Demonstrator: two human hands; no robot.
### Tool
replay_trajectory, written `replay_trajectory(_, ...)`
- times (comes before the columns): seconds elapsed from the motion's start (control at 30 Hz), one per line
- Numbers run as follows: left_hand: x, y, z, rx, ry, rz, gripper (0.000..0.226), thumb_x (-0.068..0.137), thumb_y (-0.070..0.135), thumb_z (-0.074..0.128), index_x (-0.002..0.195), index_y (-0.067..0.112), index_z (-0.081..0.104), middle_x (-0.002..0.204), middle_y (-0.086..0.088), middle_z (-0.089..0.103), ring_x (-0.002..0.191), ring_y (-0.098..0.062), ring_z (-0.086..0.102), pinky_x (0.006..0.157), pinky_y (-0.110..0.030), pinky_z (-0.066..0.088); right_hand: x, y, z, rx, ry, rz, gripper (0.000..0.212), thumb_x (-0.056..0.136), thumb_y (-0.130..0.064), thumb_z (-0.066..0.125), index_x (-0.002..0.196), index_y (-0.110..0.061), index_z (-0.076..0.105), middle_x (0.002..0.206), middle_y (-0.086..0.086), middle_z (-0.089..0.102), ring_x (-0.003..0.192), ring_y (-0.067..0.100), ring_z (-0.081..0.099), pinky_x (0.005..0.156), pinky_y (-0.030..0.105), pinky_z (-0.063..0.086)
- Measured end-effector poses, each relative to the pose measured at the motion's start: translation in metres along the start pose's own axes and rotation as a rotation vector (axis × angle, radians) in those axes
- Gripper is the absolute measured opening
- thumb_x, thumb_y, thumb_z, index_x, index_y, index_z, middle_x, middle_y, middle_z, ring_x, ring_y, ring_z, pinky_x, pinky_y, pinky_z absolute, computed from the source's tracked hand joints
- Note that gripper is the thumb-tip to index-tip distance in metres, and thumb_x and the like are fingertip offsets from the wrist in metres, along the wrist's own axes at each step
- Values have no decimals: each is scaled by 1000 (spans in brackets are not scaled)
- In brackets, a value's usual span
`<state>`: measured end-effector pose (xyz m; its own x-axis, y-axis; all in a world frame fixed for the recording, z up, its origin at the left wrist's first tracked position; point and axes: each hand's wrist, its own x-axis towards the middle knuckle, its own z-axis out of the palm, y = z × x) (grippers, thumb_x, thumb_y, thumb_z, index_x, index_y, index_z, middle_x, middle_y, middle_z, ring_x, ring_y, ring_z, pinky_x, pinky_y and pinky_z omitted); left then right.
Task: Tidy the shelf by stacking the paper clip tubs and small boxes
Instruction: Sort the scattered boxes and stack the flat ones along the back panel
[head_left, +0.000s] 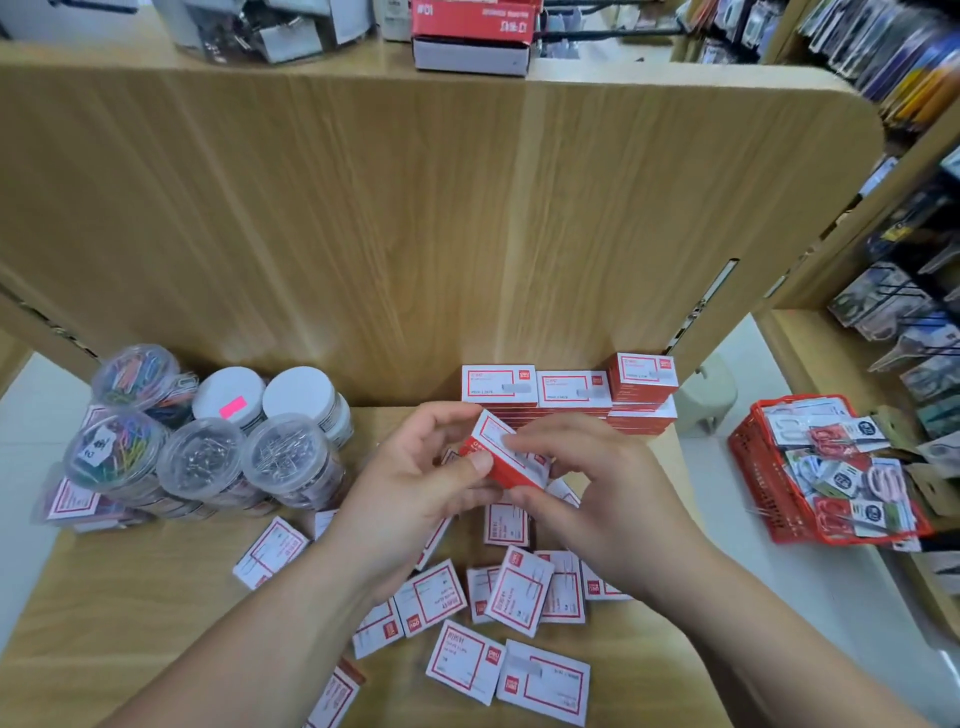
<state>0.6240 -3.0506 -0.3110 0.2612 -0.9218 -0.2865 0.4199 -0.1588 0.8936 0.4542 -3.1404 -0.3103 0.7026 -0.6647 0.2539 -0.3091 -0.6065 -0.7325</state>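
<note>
My left hand (421, 467) and my right hand (587, 478) both grip a small stack of red-and-white boxes (506, 457) above the middle of the wooden shelf (156, 597). The left thumb presses its near red edge; the right fingers curl over its top. Several loose small boxes (519, 587) lie scattered flat on the shelf below my hands. Neat stacks of the same boxes (571, 397) stand against the back panel. Clear paper clip tubs (202, 457), stacked, fill the left side; some hold coloured clips, some silver ones.
A tall wooden back panel (415, 208) closes the shelf behind. A red basket (826, 478) full of packaged goods sits to the right, off the shelf. A red box (472, 31) and containers rest on the shelf above. Racks of hanging stationery line the right edge.
</note>
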Motion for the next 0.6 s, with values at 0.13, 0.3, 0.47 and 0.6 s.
replay_trajectory(0.13,7,1,-1,75,8,19,51,77,8,70,126,11,58,116,-12,69,99,-29,69,77,-32,57,3,4,-14,11,14,7,30,79,-26,76,108,-23,73,109,-10,68,105,5,62,82,16,48)
replay_trajectory(0.3,8,5,-10,163,94,130,47,71,9,75,117,13,65,108,-11,73,101,-26,70,86,-38,57,16,22,-42,-428,129,-54,28,76,-14,81,101,-19,72,109,-2,67,100,25,60,83,41,50)
replay_trajectory(0.47,11,12,-16,186,198,232,42,76,-11,72,112,11,64,100,-5,75,94,-17,71,82,-25,57,30,28,-48,-767,114,-136,14,80,-19,76,91,-26,71,106,-10,68,95,31,54,77,43,39)
replay_trajectory(0.6,15,15,-17,175,244,269,41,81,-16,66,114,10,62,96,0,76,91,-14,72,74,-19,54,36,32,-44,-836,101,-156,11,80,-19,75,84,-28,69,106,-15,70,99,27,54,74,35,21)
